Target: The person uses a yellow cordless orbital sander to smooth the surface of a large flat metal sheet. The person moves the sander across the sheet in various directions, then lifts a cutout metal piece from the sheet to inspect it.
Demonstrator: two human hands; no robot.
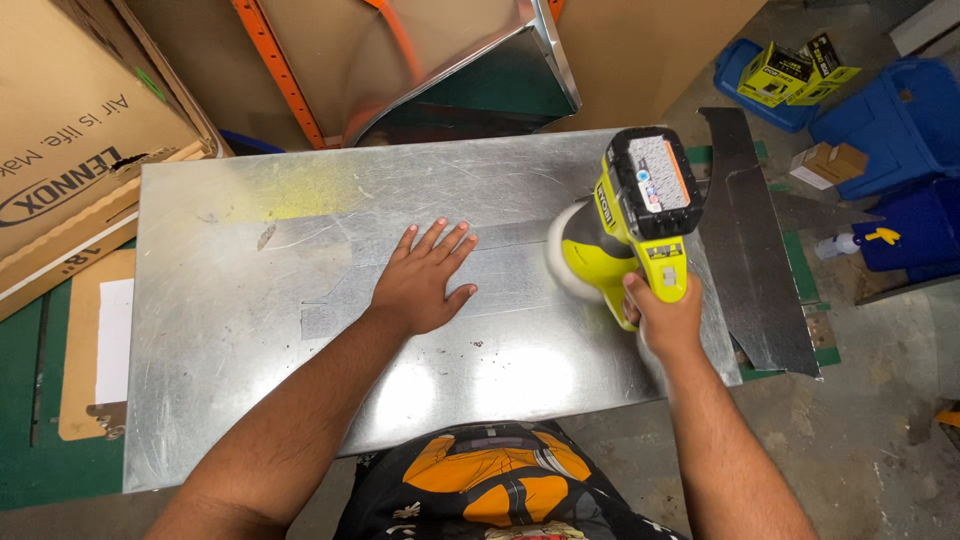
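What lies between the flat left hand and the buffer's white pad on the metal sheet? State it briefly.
In the head view, only bare scratched metal sheet lies between the left hand and the white pad of the yellow-green buffer, held by the right hand.

A single camera sits on the person's head and looks almost straight down, close over the metal-topped bench (250,380). Their forearms enter from six o'clock; the floor (880,420) shows at three o'clock, and cardboard boxes (70,130) at ten o'clock.
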